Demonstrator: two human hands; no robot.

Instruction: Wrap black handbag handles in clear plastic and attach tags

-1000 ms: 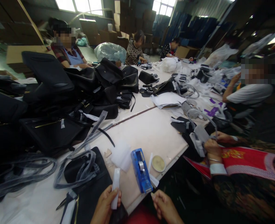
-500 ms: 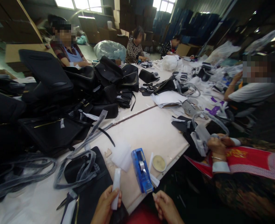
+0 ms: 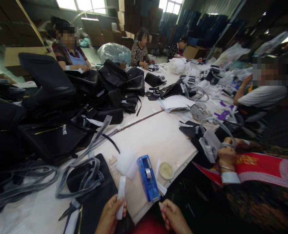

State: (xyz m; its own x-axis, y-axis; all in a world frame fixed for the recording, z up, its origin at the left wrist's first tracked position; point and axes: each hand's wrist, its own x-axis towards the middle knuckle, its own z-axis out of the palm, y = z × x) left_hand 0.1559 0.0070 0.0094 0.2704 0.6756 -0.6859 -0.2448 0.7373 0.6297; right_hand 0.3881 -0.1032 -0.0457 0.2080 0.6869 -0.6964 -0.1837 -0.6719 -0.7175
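Note:
Between the thumb and fingers of my left hand [image 3: 111, 210] is a narrow white strip [image 3: 121, 191], held upright. My right hand [image 3: 173, 215] is closed in a pinch just off the table edge, close to the front end of a blue tape dispenser [image 3: 144, 172]. Whatever sits in that pinch is too small to make out. The dispenser carries a roll of clear tape. Left of it lies a black bag [image 3: 107, 182] with a gold zipper and a plastic-wrapped strap [image 3: 61, 185]; my left hand is over its near edge.
A round tin [image 3: 166, 170] and white paper [image 3: 128, 164] flank the dispenser. Black bags [image 3: 53, 136] pile up on the left. A co-worker's hands [image 3: 228, 152] work at a wrapped strap on the right. Other people sit around the table [image 3: 156, 133].
My two hands keep almost the same pose and place. On the right, the co-worker's hands have shifted on the wrapped strap.

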